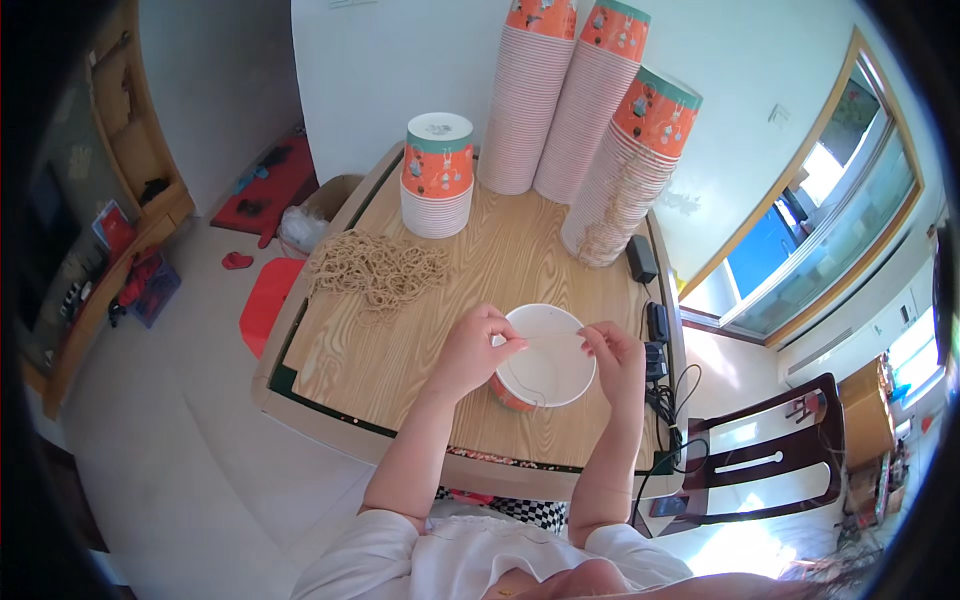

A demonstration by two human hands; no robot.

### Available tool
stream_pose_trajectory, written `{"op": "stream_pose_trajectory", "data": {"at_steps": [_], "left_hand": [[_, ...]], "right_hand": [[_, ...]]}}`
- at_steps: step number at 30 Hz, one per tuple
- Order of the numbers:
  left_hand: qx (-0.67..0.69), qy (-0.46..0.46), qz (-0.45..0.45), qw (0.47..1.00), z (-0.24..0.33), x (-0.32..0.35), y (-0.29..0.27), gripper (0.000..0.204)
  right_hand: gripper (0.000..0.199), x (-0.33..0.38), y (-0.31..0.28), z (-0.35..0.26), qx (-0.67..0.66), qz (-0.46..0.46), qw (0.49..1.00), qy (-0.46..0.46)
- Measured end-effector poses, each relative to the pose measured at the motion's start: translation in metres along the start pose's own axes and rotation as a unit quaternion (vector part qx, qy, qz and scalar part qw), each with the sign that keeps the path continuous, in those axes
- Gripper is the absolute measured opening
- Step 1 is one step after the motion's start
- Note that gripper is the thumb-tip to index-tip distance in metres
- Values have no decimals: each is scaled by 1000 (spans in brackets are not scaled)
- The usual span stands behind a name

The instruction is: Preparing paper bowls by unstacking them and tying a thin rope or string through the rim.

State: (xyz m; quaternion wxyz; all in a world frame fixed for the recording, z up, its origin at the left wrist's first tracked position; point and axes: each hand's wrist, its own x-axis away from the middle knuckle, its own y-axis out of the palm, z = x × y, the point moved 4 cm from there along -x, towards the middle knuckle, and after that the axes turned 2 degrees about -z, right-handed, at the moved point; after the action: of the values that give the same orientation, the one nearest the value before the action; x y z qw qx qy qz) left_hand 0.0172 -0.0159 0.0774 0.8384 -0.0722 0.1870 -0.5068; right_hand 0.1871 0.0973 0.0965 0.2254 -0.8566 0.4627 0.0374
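Observation:
A white-lined paper bucket (550,384) with an orange outside stands mouth up near the front of the table, right in front of me. Over its mouth I hold a thin tan string (556,333), drawn out between my two hands. My left hand (472,352) pinches one end at the bucket's left rim. At the right rim my right hand (618,358) pinches the other part with thumb and fingers. A thin strand also seems to hang in the bucket. To the left lies a tangled pile of tan string (380,270).
An upside-down bucket stack (437,175) stands behind the pile. Three taller stacks rise at the back, the rightmost stack (625,185) draped with tan strands. Black adapters (642,259) and cables line the table's right edge. A dark wooden chair (765,460) stands at the right.

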Motion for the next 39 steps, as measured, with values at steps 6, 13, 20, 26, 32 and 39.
{"op": "stream_pose_trajectory", "data": {"at_steps": [6,13,20,26,32,39], "left_hand": [[-180,36,52,982,-30,-7,15,12],[-254,-10,24,967,-38,-10,4,15],[61,40,-144,987,6,-17,33,17],[34,22,-92,995,-5,-19,33,9],[57,79,-68,993,-5,-21,45,6],[91,-69,-95,989,-33,-33,52,5]], "right_hand": [[17,-19,7,46,207,-91,974,23],[14,4,20,23,161,-159,972,69],[13,-2,25,0,97,-134,986,-1],[15,-4,17,11,75,-135,987,33],[11,-8,16,21,52,-83,995,3],[10,-19,22,36,52,-106,993,28]]}}
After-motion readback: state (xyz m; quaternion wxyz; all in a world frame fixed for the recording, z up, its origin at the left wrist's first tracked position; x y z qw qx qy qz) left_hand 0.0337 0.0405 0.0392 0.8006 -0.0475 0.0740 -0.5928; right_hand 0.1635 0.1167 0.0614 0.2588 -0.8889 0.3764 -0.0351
